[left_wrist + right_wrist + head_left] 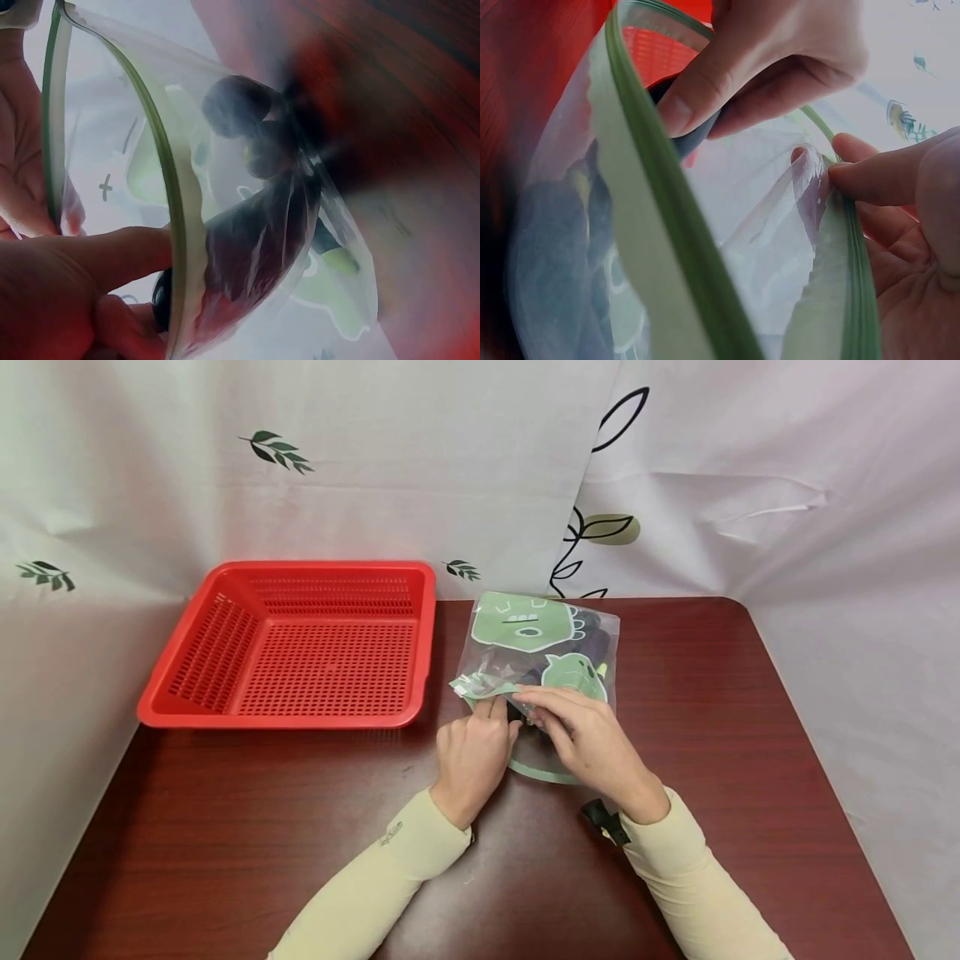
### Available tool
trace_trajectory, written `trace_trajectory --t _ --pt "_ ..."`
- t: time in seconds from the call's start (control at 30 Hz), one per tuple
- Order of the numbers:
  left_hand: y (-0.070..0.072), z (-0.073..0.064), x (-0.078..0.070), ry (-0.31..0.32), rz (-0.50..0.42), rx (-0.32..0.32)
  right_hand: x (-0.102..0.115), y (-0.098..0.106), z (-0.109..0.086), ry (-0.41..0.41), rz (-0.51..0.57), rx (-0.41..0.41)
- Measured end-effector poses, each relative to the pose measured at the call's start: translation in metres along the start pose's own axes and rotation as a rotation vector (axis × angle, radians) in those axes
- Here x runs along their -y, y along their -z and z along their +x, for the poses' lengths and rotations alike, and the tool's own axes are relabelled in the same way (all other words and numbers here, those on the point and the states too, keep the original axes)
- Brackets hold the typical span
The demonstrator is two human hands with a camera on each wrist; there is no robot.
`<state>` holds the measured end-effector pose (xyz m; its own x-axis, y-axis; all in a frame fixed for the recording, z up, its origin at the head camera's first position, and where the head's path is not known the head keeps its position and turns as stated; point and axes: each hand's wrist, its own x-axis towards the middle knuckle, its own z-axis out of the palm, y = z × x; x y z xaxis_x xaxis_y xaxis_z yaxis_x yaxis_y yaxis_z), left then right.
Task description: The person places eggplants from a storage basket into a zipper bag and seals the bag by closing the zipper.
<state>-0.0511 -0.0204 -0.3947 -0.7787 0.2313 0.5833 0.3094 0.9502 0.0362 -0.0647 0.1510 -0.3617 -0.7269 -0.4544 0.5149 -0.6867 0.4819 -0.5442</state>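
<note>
A clear zip bag (517, 664) with green cartoon prints and a green zip edge lies on the table, its mouth toward me. Dark rounded and elongated things (259, 236) show through its plastic; their exact kind is unclear. At the open mouth, my left hand (471, 760) pinches a dark, smooth object (691, 141) between thumb and fingers, partly hidden by the zip edge. My right hand (600, 747) pinches the opposite rim of the bag, and in the right wrist view its thumb and finger (881, 176) grip the green zip strip.
A red plastic basket (427, 635) with perforated walls stands left of the bag. Behind the dark red wooden table (712, 710) hangs a white curtain (360, 485) with leaf prints. A small black device (606, 822) is strapped at the right wrist.
</note>
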Motion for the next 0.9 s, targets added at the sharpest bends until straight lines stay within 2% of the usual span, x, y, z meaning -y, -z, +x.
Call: trace_trajectory --t 0.23,0.5,0.9 --pt "-0.003 0.003 -0.006 0.04 0.022 0.044 0.0 -0.001 0.0 0.006 0.004 0.002" --pt "-0.006 0.005 -0.015 -0.001 0.063 0.097 0.0 -0.001 -0.001 0.001 0.009 0.005" --pt "-0.015 0.005 -0.027 0.034 0.118 0.129 0.0 0.0 0.0 -0.002 0.008 0.005"
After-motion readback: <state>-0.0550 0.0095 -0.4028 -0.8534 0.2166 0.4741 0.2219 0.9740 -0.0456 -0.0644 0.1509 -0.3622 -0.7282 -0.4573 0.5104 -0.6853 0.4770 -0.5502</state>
